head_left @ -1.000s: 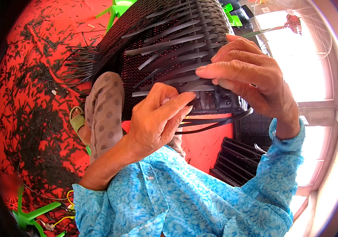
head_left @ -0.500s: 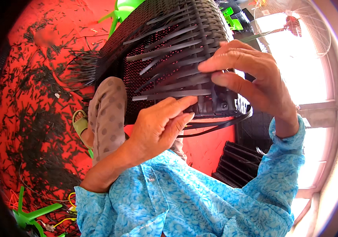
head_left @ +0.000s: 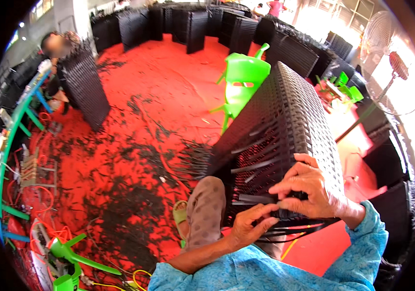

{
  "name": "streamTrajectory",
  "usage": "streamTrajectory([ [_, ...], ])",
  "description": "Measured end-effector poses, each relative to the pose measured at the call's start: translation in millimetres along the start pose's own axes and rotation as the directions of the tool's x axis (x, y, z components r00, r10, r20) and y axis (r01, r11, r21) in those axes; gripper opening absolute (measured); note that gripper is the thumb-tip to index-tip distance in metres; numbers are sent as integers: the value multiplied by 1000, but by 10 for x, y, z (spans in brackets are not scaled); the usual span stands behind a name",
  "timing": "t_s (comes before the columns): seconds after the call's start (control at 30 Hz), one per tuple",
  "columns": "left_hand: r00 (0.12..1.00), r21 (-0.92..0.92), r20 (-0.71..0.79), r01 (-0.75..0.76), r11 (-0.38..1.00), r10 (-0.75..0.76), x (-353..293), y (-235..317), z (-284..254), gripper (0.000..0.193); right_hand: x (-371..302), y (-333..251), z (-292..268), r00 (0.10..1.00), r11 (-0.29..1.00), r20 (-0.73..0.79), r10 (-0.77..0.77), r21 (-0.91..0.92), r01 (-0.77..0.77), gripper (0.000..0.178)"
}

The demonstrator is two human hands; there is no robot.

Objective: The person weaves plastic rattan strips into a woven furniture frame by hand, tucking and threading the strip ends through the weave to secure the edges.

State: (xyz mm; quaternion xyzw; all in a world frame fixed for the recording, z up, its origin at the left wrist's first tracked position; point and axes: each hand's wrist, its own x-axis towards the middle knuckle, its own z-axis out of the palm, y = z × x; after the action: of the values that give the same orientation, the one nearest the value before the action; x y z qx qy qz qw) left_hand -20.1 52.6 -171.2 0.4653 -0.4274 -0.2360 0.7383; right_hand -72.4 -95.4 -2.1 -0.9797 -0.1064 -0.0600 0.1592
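View lifted, both hands (head_left: 285, 206) on black woven panel (head_left: 285, 126)

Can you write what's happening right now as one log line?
left hand: pinching black strip | right hand: gripping black woven frame | floor: red, littered

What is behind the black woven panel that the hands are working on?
Behind the black woven panel a green plastic chair stands on the red floor. Its lower right part is hidden by the panel.
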Motion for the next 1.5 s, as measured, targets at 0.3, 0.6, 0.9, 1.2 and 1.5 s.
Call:
streamTrajectory([
  [0.3, 981, 425, 181, -142, 894, 70, -52, 27, 87, 64, -179, 184, 51, 985, 986, -130, -112, 107, 127, 21],
  [0.6, 946, 654, 213, 48, 755, -244, -90, -364, 209, 48, -328, 262, 55, 968, 981, -210, -138, 108, 163, 21],
  [0.9, 974, 373, 208, 8, 928, -92, -34, -672, 194, 49, -325, 284, 69, 961, 976, -242, -135, 133, 171, 20],
  [1.2, 974, 407, 225, -66, 911, -30, 53, -449, 195, 48, -327, 283, 75, 960, 974, -250, -126, 154, 168, 19],
  [1.5, 975, 422, 223, -97, 901, 1, 97, -398, 206, 47, -332, 290, 94, 954, 969, -268, -135, 164, 183, 20],
])
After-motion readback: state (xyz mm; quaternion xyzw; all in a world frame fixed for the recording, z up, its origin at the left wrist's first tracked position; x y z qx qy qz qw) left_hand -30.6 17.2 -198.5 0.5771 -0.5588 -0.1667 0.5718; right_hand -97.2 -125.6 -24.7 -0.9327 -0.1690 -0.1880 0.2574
